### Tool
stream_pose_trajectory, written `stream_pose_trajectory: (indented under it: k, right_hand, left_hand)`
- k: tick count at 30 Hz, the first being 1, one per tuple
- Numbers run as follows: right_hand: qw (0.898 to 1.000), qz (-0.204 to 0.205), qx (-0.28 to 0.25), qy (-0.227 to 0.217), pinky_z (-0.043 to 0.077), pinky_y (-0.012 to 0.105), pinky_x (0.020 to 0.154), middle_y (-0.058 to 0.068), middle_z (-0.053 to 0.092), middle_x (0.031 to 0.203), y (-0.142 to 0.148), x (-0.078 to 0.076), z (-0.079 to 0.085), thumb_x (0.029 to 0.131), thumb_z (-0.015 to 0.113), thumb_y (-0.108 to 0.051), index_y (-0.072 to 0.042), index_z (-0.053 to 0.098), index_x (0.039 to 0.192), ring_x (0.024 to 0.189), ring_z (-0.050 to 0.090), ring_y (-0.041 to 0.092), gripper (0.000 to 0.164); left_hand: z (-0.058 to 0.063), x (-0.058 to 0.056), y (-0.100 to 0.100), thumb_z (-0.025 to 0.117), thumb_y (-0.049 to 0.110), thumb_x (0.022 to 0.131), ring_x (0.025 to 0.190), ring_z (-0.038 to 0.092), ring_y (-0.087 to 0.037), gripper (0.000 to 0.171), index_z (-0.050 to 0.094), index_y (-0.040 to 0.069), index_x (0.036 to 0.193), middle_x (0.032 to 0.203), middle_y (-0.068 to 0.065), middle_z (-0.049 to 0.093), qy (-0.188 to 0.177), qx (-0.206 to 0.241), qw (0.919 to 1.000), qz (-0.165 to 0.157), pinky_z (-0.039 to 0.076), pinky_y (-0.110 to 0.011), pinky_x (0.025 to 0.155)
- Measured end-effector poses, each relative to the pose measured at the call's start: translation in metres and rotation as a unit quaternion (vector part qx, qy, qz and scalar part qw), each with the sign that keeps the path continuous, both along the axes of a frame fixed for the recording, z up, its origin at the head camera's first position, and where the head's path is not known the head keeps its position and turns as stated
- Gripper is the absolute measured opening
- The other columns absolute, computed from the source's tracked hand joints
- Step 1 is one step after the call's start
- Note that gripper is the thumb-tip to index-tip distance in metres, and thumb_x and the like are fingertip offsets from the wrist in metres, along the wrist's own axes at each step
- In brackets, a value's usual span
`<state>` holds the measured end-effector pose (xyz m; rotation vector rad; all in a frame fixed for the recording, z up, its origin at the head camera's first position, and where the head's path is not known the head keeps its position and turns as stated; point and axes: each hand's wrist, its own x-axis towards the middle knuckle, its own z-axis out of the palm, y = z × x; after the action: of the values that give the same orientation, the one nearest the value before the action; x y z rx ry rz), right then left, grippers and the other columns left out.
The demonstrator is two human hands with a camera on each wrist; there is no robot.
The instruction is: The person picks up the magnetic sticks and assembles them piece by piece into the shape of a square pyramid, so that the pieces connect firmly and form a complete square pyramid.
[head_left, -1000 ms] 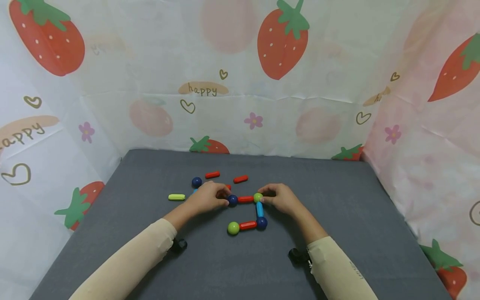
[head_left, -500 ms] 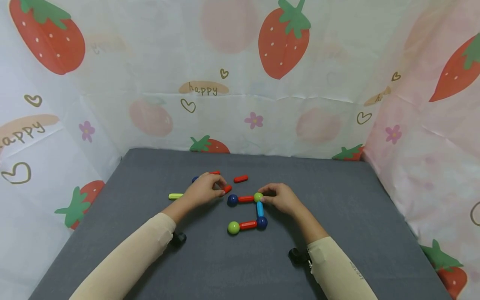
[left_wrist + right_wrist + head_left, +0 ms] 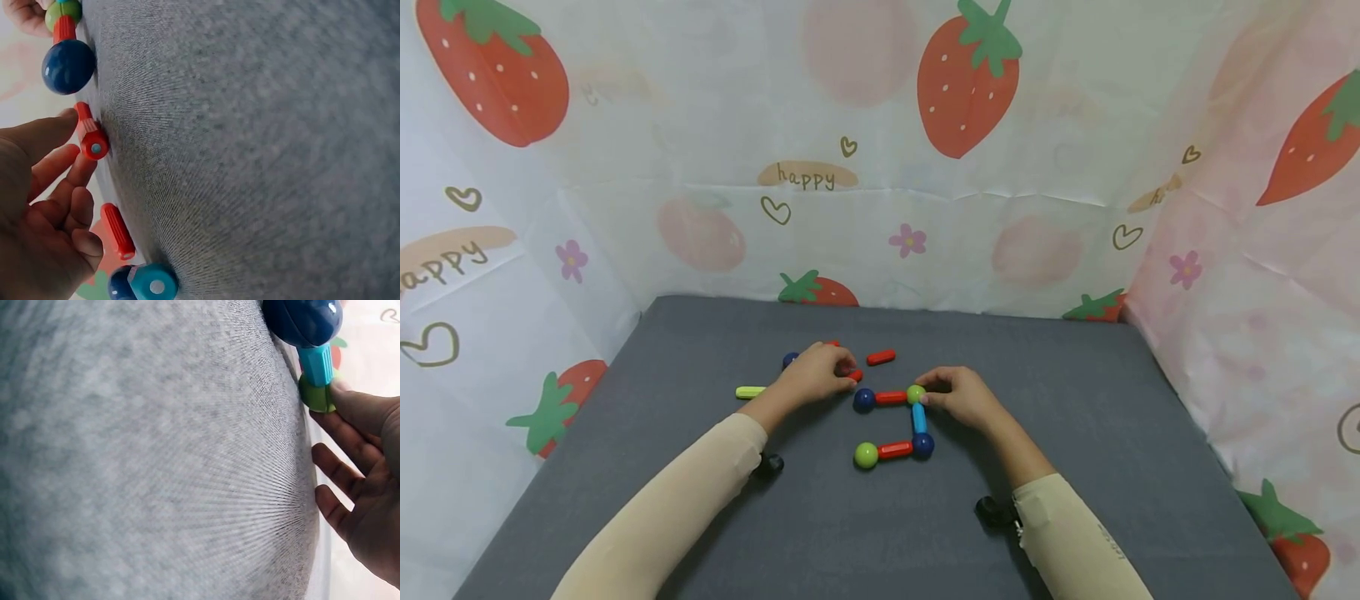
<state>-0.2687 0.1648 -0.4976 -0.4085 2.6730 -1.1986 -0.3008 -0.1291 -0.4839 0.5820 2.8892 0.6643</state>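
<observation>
My left hand [image 3: 815,373] pinches a loose red magnetic rod [image 3: 92,139] between thumb and fingers, low over the cloth; in the head view the fingers cover most of it. Just right of it lies a joined chain of balls and rods: a dark blue ball [image 3: 864,401], a red rod [image 3: 891,398], a green ball [image 3: 915,394], a light blue rod [image 3: 919,418], another dark blue ball [image 3: 922,445], another red rod [image 3: 895,450] and a green end ball [image 3: 866,455]. My right hand [image 3: 964,398] holds the upper green ball between thumb and index finger.
A yellow-green rod [image 3: 750,392] lies left of my left hand, partly hidden. Behind that hand are a dark blue ball [image 3: 789,359], a light blue rod [image 3: 152,284] and a red rod [image 3: 117,231]. One more red rod [image 3: 881,357] lies farther back on the grey cloth [image 3: 1060,375].
My left hand has let go of the chain's upper dark blue ball, moved back and left, and taken hold of the loose red rod. My right hand stays on the green ball.
</observation>
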Motion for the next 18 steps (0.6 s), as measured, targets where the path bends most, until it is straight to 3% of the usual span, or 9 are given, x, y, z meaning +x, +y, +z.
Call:
stream_pose_trajectory:
  k: [18]
  right_hand:
    - [1.000,0.000,0.003,-0.003,0.052,0.044,0.098,-0.001,0.072,0.118,0.0001,0.0000,0.0008,0.095,0.075,-0.023,-0.019,0.075,0.120,0.113,0.065,0.021,0.025]
  left_hand:
    - [0.0007,-0.0009,0.0034,0.082,0.030,0.089,0.085,0.060,-0.015,0.027,0.076,0.016,0.111,0.094,0.002,0.069,-0.001,-0.021,0.9997,-0.011,0.053,-0.037,0.081]
